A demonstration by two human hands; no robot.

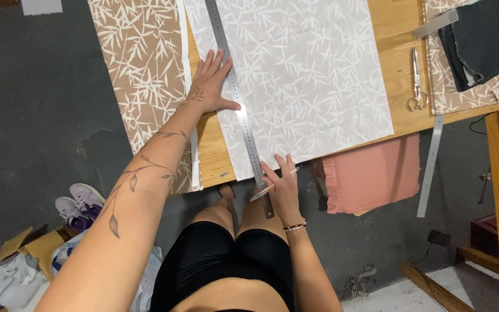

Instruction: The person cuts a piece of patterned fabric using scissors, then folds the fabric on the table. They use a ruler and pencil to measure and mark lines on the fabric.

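Observation:
A long steel ruler (pixel 235 92) lies lengthwise on a pale sheet with a white leaf pattern (pixel 307 75) spread over the wooden table (pixel 391 34). My left hand (pixel 210 84) is flat, fingers spread, pressing on the ruler's left edge and the sheet about halfway up. My right hand (pixel 281 185) is at the table's near edge beside the ruler's lower end, fingers closed around a thin pen-like tool (pixel 272 186) whose tip touches the ruler.
A brown leaf-patterned sheet (pixel 142 75) lies left of the pale one. Scissors (pixel 416 81), a second ruler (pixel 431 167), dark fabric (pixel 483 40) and another patterned piece sit at the right. A pink cloth (pixel 373 176) hangs below the table. Shoes (pixel 79 203) are on the floor.

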